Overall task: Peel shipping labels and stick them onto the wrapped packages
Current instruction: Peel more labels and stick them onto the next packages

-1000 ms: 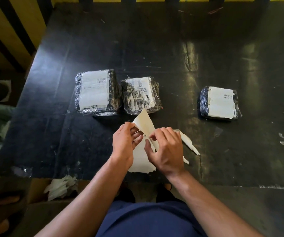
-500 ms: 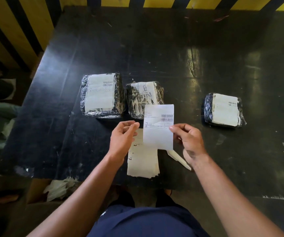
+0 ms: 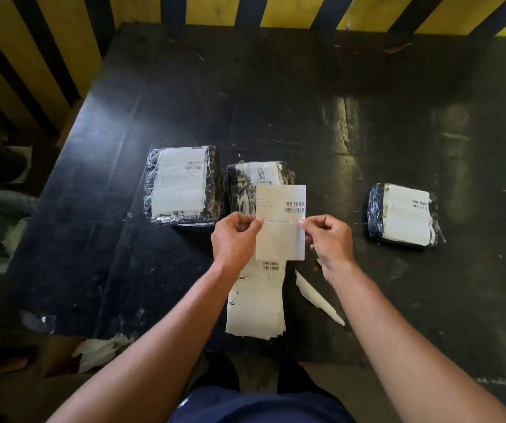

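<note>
Now the fingers of both hands pinch one shipping label [image 3: 280, 222] by its side edges: the left hand [image 3: 235, 239] holds the left edge between thumb and forefinger, the right hand [image 3: 331, 242] the right edge. The label hangs flat, printed side toward the camera, with its two barcodes at upper right, above the desk [image 3: 276, 102] and in front of the middle package [image 3: 256, 181], covering that package's near part.

Three wrapped packages lie on the desk. The left package [image 3: 181, 184] and the middle one are just beside each other; the right package [image 3: 404, 215] lies well apart. The left and right ones each carry a white label on top. One stack of labels [image 3: 256, 303] lies at the near edge under the hands, and one strip of peeled backing [image 3: 317, 296] lies just right of it.

Half a second earlier only the right hand held the label while the left hovered near it; the left now pinches it too, and the label sits higher against the middle package.
</note>
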Tool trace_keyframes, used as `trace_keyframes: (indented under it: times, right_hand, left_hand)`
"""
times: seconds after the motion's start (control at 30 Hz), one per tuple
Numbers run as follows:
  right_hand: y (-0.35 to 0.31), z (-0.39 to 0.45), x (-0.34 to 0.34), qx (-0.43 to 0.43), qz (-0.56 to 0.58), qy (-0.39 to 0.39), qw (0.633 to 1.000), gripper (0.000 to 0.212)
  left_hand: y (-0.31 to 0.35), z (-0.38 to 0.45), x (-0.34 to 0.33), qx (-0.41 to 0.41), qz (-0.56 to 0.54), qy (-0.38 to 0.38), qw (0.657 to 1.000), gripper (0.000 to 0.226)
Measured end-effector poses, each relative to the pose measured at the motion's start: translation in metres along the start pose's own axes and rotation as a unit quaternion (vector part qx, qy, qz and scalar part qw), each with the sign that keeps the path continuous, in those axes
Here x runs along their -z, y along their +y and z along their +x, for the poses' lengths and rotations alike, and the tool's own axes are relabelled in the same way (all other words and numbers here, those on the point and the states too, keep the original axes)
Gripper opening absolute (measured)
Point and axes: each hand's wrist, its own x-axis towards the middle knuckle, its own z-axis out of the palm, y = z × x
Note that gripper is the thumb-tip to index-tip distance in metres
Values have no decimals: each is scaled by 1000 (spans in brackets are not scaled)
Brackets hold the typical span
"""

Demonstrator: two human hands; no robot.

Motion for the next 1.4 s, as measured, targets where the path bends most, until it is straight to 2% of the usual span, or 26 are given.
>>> trace_keyframes:
  times: [0.33, 0.57, 1.07, 1.2, 1.33, 1.4]
  right_hand:
    - [-36, 78, -56, -16, -63, 3, 998, 9]
    - [-37, 100, -74, -26, -97, 5, 995, 7]
    - [-32, 112, -84, -4, -194, 36, 980, 8]
    - [-31, 109, -89, 42, -244, 50, 968, 14]
    - [-27, 107, -86, 63, -256, 81, 961, 44]
    - [-23, 109, -79, 47, -262, 69, 961, 50]
  left_hand:
    - [43, 77, -16, -22, 153, 86, 984, 10]
    - [44, 99, -19, -12, 243, 87, 966, 12]
    - [44, 95, -31, 26, 326, 89, 941, 19]
    - [43, 89, -34, 15, 343, 96, 934, 21]
    - [33, 83, -41, -18, 340, 118, 933, 50]
    - [27, 82, -44, -31, 332, 117, 935, 56]
